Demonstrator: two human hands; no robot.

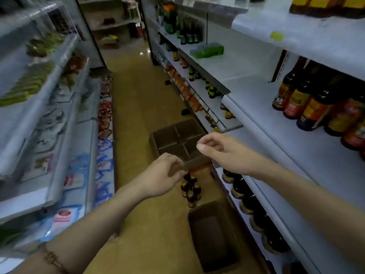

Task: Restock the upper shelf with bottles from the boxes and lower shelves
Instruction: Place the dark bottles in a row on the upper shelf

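My left hand point(165, 174) and my right hand point(219, 148) hang over the aisle with loosely curled fingers, holding nothing. Below them a cluster of small dark bottles point(190, 189) stands on the floor. Behind it sits a brown divided box point(177, 140) whose cells look empty, and nearer me another brown box point(214, 234). On the right, the upper shelf point(292, 135) carries several dark sauce bottles point(316, 103) at its far right. A row of dark bottles point(254, 206) lines the lower shelf.
Shelving on the left point(49, 115) holds packaged goods. The tan aisle floor point(134, 107) runs ahead between the racks. Farther down the right rack are green-labelled bottles point(187, 32) and a wrapped pack of green bottles point(207, 49).
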